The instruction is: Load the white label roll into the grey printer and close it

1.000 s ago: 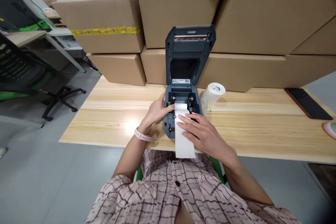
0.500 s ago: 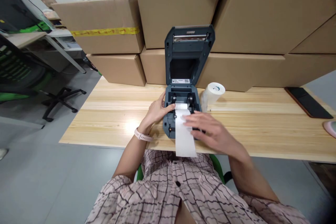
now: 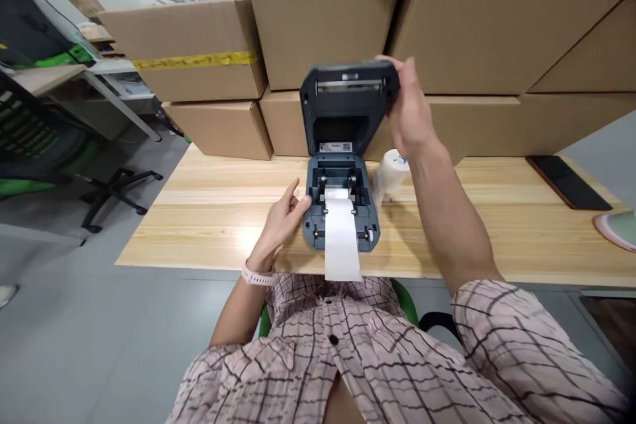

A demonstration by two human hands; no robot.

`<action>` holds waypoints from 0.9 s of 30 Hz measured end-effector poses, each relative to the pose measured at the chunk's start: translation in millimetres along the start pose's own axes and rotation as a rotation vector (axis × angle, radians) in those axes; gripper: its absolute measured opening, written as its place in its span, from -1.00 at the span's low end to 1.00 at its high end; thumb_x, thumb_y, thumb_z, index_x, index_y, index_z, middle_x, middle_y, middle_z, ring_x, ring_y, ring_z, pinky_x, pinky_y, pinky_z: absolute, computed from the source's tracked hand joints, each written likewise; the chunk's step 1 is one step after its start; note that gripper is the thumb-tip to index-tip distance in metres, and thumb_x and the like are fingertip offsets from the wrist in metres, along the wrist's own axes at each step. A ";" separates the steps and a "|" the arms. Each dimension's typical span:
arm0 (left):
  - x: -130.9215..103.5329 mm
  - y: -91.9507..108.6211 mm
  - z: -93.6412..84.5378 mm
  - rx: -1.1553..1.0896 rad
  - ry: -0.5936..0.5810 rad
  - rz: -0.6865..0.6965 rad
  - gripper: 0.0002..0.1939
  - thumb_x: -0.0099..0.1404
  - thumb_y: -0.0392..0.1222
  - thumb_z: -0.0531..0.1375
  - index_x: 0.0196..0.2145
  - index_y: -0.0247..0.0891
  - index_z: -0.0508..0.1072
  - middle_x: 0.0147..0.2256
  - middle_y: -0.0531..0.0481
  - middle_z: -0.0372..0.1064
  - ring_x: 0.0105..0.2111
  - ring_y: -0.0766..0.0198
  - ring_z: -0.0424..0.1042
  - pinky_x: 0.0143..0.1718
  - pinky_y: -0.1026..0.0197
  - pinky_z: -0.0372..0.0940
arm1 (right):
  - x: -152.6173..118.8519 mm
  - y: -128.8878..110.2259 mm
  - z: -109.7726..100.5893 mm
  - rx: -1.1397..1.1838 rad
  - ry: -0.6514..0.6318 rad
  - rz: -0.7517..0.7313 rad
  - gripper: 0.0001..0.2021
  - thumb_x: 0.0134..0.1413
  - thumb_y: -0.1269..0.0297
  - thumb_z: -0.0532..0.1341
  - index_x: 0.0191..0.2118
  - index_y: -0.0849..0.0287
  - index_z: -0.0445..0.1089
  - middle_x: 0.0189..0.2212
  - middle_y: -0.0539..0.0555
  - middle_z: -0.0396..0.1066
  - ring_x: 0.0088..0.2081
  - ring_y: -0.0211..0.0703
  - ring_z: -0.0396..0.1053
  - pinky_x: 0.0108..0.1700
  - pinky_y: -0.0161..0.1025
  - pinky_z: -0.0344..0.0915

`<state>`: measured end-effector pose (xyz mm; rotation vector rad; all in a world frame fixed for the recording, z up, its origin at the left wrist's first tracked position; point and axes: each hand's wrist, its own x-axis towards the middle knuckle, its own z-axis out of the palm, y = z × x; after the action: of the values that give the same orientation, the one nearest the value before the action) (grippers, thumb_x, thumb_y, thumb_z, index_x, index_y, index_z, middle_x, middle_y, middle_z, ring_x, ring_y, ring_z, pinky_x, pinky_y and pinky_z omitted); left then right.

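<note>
A dark grey label printer (image 3: 313,218) stands on the wooden table with its lid (image 3: 342,109) raised. My right hand (image 3: 411,109) grips the lid's upper right corner, its fingers partly hidden behind it. Beside the printer's left edge is my left hand (image 3: 282,220), fingers apart, thumb tip resting against the casing. From a small roll inside, a white paper strip (image 3: 342,238) runs forward over the printer's front and past the table edge. Right of the printer, close to its side, stands a white label roll (image 3: 391,171), partly behind my right wrist.
Cardboard boxes (image 3: 322,20) are stacked along the table's back edge. A dark phone-like slab (image 3: 569,180) lies on the wooden table (image 3: 199,212) at the far right, near a pink-rimmed object (image 3: 616,228). An office chair (image 3: 44,132) stands on the floor to the left.
My right hand has left the paper strip and moved up to take hold of the lid, which now leans further forward. My left thumb has drawn back from the paper to the printer's edge.
</note>
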<state>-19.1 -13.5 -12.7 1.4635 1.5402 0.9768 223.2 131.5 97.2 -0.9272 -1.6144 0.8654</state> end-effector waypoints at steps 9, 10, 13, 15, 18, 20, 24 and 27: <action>-34.2 8.8 13.4 -0.349 -0.022 0.112 0.00 0.37 0.33 0.16 0.53 -0.10 -0.20 0.49 -0.27 -0.08 0.48 -0.09 -0.01 0.44 -0.11 0.04 | -176.3 16.3 5.3 -0.287 -0.189 -0.244 -0.61 0.49 -0.04 0.01 0.16 -0.05 0.45 0.26 0.09 0.43 0.37 0.05 0.25 0.42 0.25 0.12; -33.6 10.7 19.3 -0.361 -0.058 0.092 0.07 0.34 0.31 0.21 0.53 -0.10 -0.26 0.52 -0.26 -0.18 0.50 -0.10 -0.09 0.46 -0.12 -0.01 | -181.9 18.5 7.7 -0.344 -0.178 -0.259 -0.63 0.49 0.02 0.03 0.21 -0.04 0.41 0.30 0.10 0.40 0.40 0.05 0.21 0.42 0.26 0.10; -33.6 12.6 32.8 -0.414 -0.088 0.036 0.17 0.29 0.21 0.32 0.53 -0.12 -0.35 0.55 -0.24 -0.33 0.53 -0.10 -0.19 0.50 -0.13 -0.10 | -188.5 24.2 15.0 -0.430 -0.142 -0.273 -0.63 0.47 0.13 0.06 0.26 -0.03 0.36 0.32 0.10 0.36 0.42 0.05 0.17 0.42 0.24 0.11; -34.6 10.1 37.2 -0.444 -0.064 0.027 0.17 0.27 0.17 0.34 0.53 -0.11 -0.31 0.55 -0.23 -0.32 0.53 -0.09 -0.20 0.51 -0.13 -0.12 | -190.3 28.7 20.4 -0.439 -0.121 -0.288 -0.63 0.45 0.18 0.06 0.26 -0.02 0.37 0.32 0.09 0.37 0.41 0.07 0.18 0.40 0.24 0.15; -34.0 4.8 39.8 -0.463 -0.016 0.059 0.13 0.23 0.17 0.37 0.52 -0.11 -0.17 0.54 -0.21 -0.25 0.52 -0.10 -0.17 0.50 -0.10 -0.07 | -193.6 36.0 29.5 -0.427 -0.030 -0.341 -0.64 0.44 0.26 0.03 0.22 0.01 0.40 0.30 0.10 0.38 0.41 0.10 0.18 0.39 0.24 0.16; -32.9 3.1 41.7 -0.450 0.014 0.092 0.08 0.23 0.19 0.37 0.50 -0.13 -0.08 0.53 -0.22 -0.20 0.52 -0.11 -0.14 0.50 -0.08 -0.06 | -195.5 39.4 35.0 -0.408 0.027 -0.364 -0.65 0.42 0.31 0.03 0.18 0.02 0.42 0.27 0.10 0.40 0.39 0.09 0.20 0.38 0.22 0.17; -45.8 0.8 48.9 -0.395 0.090 0.130 -0.08 0.30 0.21 0.31 0.45 -0.10 0.06 0.50 -0.19 -0.08 0.49 -0.07 -0.05 0.46 -0.04 0.01 | -196.1 40.8 39.9 -0.383 0.057 -0.373 -0.67 0.39 0.35 0.04 0.13 0.05 0.43 0.23 0.11 0.43 0.37 0.08 0.22 0.37 0.20 0.19; -76.1 -6.9 54.3 -0.286 0.302 0.167 -0.37 0.40 0.13 0.24 0.33 -0.07 0.26 0.33 -0.18 0.25 0.31 0.04 0.29 0.27 0.03 0.25 | -195.2 40.0 39.6 -0.380 0.069 -0.369 -0.67 0.39 0.35 0.04 0.12 0.03 0.44 0.22 0.10 0.44 0.36 0.07 0.25 0.37 0.20 0.20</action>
<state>30.3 -89.0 -38.3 1.2980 1.4243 1.5084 222.6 -28.6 -27.9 -0.8637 -1.8485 0.2739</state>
